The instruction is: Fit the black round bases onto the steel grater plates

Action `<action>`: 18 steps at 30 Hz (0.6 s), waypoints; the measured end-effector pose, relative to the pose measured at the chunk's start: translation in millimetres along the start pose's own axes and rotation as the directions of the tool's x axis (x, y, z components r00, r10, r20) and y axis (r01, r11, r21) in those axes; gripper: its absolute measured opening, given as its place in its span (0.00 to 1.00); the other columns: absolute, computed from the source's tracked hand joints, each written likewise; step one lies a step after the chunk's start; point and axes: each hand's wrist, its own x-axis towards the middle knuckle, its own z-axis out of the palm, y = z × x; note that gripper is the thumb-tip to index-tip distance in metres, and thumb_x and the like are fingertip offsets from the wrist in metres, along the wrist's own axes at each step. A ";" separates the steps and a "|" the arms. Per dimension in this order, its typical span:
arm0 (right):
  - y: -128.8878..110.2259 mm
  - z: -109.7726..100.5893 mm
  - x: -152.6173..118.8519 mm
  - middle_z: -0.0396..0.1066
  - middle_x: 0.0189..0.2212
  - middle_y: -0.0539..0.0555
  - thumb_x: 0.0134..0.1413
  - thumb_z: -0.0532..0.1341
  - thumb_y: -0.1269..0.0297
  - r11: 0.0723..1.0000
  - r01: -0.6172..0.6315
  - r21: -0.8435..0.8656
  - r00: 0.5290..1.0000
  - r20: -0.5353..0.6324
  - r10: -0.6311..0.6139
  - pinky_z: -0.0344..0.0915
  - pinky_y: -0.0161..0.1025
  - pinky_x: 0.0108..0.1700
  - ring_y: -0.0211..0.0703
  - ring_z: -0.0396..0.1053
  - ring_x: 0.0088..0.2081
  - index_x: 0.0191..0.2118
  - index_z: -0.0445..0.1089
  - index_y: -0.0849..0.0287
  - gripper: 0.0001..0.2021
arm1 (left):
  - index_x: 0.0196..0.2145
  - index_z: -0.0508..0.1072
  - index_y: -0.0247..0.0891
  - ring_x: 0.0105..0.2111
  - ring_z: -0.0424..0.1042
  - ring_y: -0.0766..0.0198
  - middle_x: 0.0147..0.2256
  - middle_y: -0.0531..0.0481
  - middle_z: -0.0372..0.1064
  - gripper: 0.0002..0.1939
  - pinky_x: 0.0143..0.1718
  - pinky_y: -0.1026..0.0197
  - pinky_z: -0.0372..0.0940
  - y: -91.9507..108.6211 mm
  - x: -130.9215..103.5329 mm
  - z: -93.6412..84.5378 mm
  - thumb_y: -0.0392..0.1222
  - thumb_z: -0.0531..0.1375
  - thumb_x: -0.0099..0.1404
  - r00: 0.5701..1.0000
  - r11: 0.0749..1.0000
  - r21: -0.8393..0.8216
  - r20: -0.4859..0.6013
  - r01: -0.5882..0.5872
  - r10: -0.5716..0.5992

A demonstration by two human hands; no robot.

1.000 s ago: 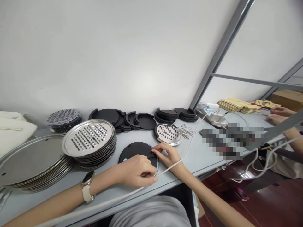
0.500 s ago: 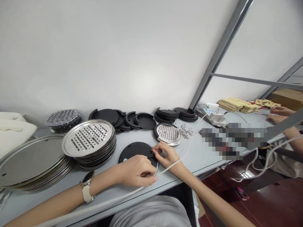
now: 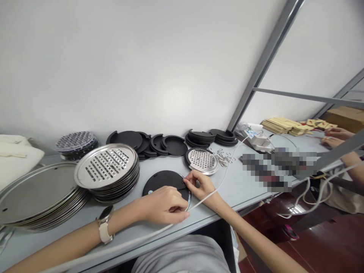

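A round black disc lies on the table, with a patterned light-blue and silver edge showing at its right. My left hand rests over its near side, fingers curled down against it and thumb pointing right; the fingertips are partly hidden. At the disc's right edge, my right hand pinches thumb and forefinger together beside a small notch. Whatever sits in that pinch is too small to make out. Just behind is a perforated metal grater plate partly framed by a black rim, with several small wire hooks to its right.
Stacks of round grater plates and larger metal discs stand at left. Black plastic holders line the wall. A white cable crosses over my right wrist. Another person's hands work at far right, near wooden pieces.
My right hand has shifted very slightly right at the disc's edge, still pinching. My left hand and the disc stay where they were.
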 end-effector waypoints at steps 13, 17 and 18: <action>-6.6 0.5 -8.1 0.60 0.25 0.46 0.56 0.62 0.56 0.991 0.058 -0.121 0.994 0.099 -0.046 0.58 0.34 0.28 0.36 0.58 0.26 0.32 0.58 0.57 0.13 | 0.20 0.52 0.37 0.21 0.51 0.68 0.18 0.58 0.51 0.19 0.29 0.62 0.50 -0.3 -0.3 0.7 0.38 0.57 0.64 1.000 1.000 -0.021 0.001 0.013 -0.013; -6.1 0.6 -10.0 0.60 0.25 0.47 0.55 0.63 0.56 0.982 0.062 -0.178 0.995 0.094 -0.046 0.58 0.34 0.29 0.37 0.58 0.26 0.31 0.58 0.56 0.14 | 0.20 0.52 0.37 0.21 0.49 0.69 0.18 0.59 0.50 0.19 0.30 0.62 0.51 -1.2 -0.7 1.7 0.38 0.57 0.64 1.000 1.000 -0.025 0.001 0.019 -0.019; -5.5 0.8 -9.9 0.60 0.25 0.47 0.56 0.63 0.57 0.981 0.062 -0.186 0.995 0.089 -0.046 0.58 0.34 0.28 0.36 0.58 0.26 0.31 0.58 0.56 0.13 | 0.20 0.52 0.37 0.21 0.50 0.69 0.18 0.59 0.50 0.19 0.30 0.62 0.52 -1.5 -0.8 1.9 0.39 0.57 0.64 1.000 1.000 -0.022 -0.002 0.015 -0.015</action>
